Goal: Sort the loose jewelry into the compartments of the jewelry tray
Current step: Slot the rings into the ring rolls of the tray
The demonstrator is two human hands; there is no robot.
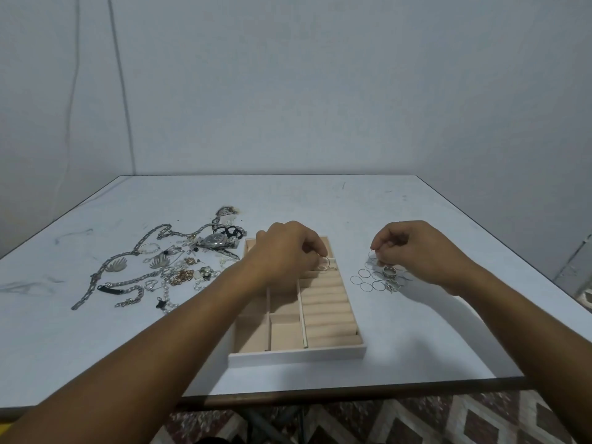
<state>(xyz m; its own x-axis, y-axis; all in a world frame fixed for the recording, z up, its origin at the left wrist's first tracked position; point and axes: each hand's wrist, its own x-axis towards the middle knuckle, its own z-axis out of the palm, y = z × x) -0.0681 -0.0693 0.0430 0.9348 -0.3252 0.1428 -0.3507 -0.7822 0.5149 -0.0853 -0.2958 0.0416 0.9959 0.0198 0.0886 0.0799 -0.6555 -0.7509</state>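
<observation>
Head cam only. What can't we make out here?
Far end of tray, head view: covered by left hand and forearm.
The ring at that hand, head view: held or already slotted, too small to tell.
Pinch of right hand above thin rings, head view: fingertips curled under.
Jewelry pile, head view: tangled, pieces too small.

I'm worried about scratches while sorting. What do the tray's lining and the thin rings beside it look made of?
Tray lining: soft beige fabric, probably velvet or suede-like; matte, padded rolls, no shine. Thin rings: likely silver-toned metal wire; fine round outlines with grey glints.
</observation>
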